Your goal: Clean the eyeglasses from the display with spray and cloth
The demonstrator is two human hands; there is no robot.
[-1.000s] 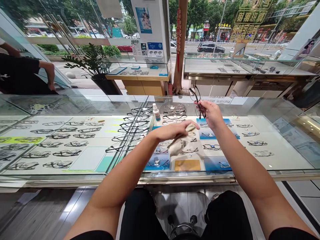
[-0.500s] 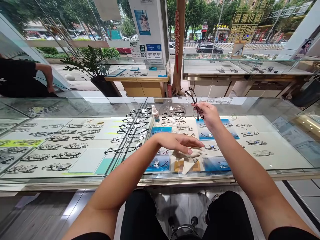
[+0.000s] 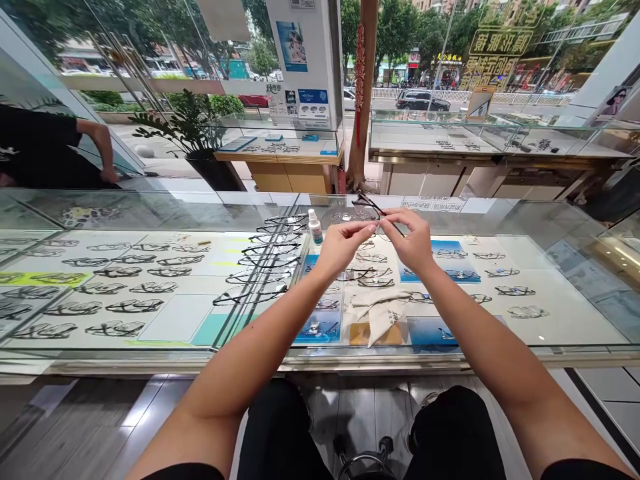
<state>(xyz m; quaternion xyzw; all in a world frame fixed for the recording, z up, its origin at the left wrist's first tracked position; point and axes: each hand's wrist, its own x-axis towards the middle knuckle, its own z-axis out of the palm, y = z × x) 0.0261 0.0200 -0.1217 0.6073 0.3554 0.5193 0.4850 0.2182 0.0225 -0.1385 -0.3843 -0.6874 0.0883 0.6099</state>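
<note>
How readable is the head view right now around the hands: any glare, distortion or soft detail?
Head view: bright daylight beyond the window; pale reflections veil the glass counter; white glare streaks the floor at left; wide-angle stretch enlarges the forearms towards the lower corners; both hands look fairly sharp, but the held glasses' thin rims are hard to trace.

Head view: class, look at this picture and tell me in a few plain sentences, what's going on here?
A seated person holds a dark pair of glasses above a glass display counter. The right hand grips it, and the fingers of the left hand meet it from the other side. A pale cloth lies crumpled on the counter, nearer the person. A small spray bottle stands upright beyond the left hand, beside a row of dark frames.
</note>
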